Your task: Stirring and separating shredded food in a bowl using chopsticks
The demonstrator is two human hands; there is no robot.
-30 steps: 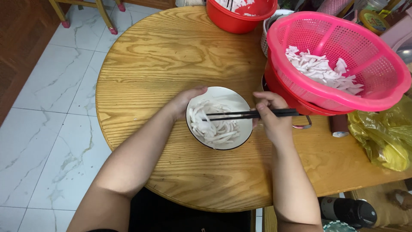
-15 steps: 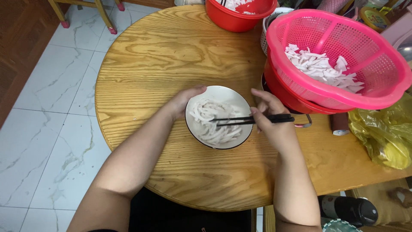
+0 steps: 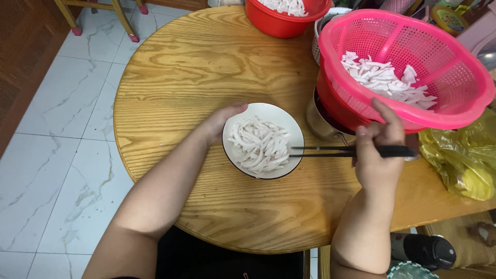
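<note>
A white bowl (image 3: pixel 295 134) with a dark rim sits on the round wooden table (image 3: pixel 206 67) and holds pale sliced strips (image 3: pixel 260 145). My left hand (image 3: pixel 219 122) cups the bowl's left edge. My right hand (image 3: pixel 380 152) grips a pair of black chopsticks (image 3: pixel 330 151), held level, with their tips at the bowl's right rim and nothing pinched between them. Just behind my right hand stands a pink plastic colander (image 3: pixel 454 77) with more pale slices (image 3: pixel 385 80) in it.
The colander rests in a red basin over a metal pot (image 3: pixel 318 121). A red bowl (image 3: pixel 287 23) with white pieces stands at the table's far edge. A yellow plastic bag (image 3: pixel 462 155) lies at the right. Marble floor tiles and chair legs (image 3: pixel 124 23) lie left.
My right hand has drawn the chopsticks back to the right, out of the strips to the bowl's rim. My left hand stays on the bowl.
</note>
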